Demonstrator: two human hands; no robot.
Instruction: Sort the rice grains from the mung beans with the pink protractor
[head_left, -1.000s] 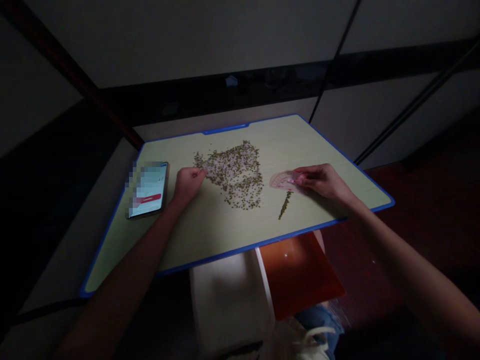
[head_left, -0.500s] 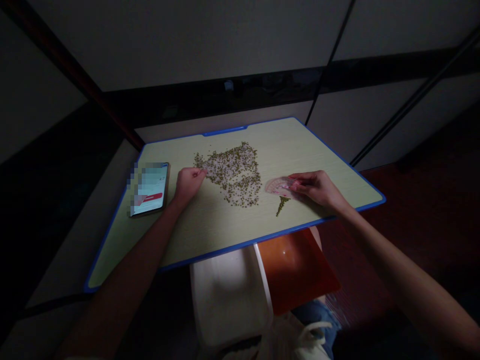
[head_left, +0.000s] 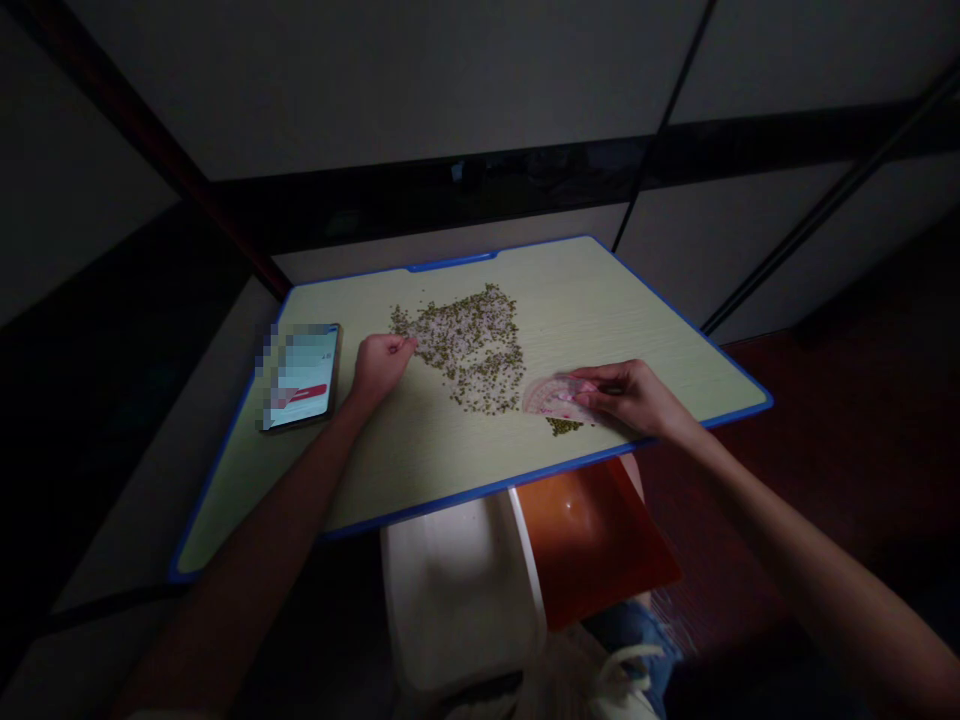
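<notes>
A spread of small green beans mixed with whitish grains lies on the pale tabletop. My right hand grips a clear protractor with pinkish-red markings, its edge low over the surface. Just in front of that edge sits a small clump of green beans. At the left rim of the spread, my left hand is closed with its fingertips pinched together. What those fingers hold, if anything, is too small to make out.
A phone with a lit screen stands on the left of the table. Below the table's blue front edge are a white bin and an orange bin. Cabinet panels rise behind the table.
The protractor in my right hand has shifted slightly left and toward me. The narrow line of green beans beside it is now a short, wider clump. My left hand stays nearly in place.
</notes>
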